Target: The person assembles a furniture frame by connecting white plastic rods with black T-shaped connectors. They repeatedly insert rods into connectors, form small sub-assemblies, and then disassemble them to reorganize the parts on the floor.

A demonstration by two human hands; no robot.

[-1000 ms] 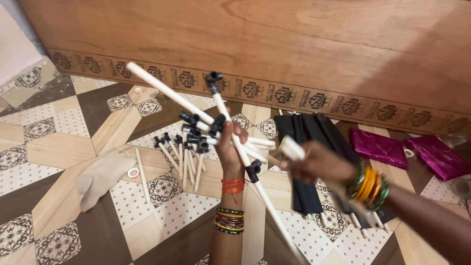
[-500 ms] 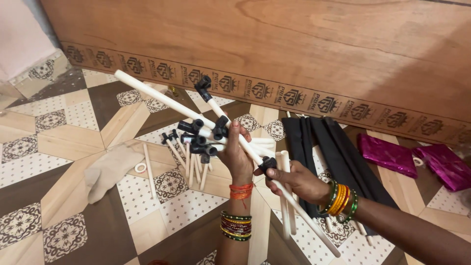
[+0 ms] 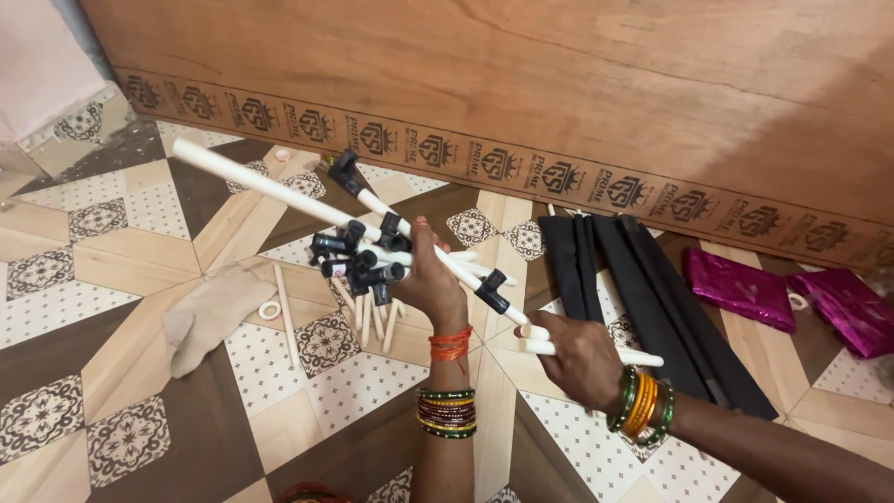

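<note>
While both hands were raised above the tiled floor (image 3: pixel 112 279), the left hand (image 3: pixel 430 279) was closed around a bundle of white rods (image 3: pixel 372 265), gripping it near the middle. The rods in the bundle could not be counted exactly; several carried black end fittings (image 3: pixel 358 256), clustered just left of the left hand. One long white rod (image 3: pixel 247 177) stuck out of the bundle up and to the left, well beyond the left hand. A second rod with a black fitting (image 3: pixel 343 168) at its top rose from the same grip.

The right hand (image 3: pixel 577 359) sat just right of and below the left hand. Its fingers were pinched around the lower ends of two white rods (image 3: pixel 596 349), which ran from the left hand's grip down to the right. A black connector (image 3: pixel 492 289) sat on one of these rods, between the two hands.

Counts on the floor, all relative to the left hand: one beige cloth (image 3: pixel 209 312) well to the left; one small white ring (image 3: pixel 270 310) beside that cloth; one loose thin stick (image 3: pixel 286 312) just right of the ring; a few more loose sticks (image 3: pixel 372 321) directly below the bundle, number unclear. One stack of black flat strips (image 3: pixel 652 298) lay to the right, behind the right hand. Two magenta pouches (image 3: pixel 740 289) lay far right. One wooden board (image 3: pixel 559 84) stood along the back.

Both wrists carried bangles (image 3: pixel 447 414).
</note>
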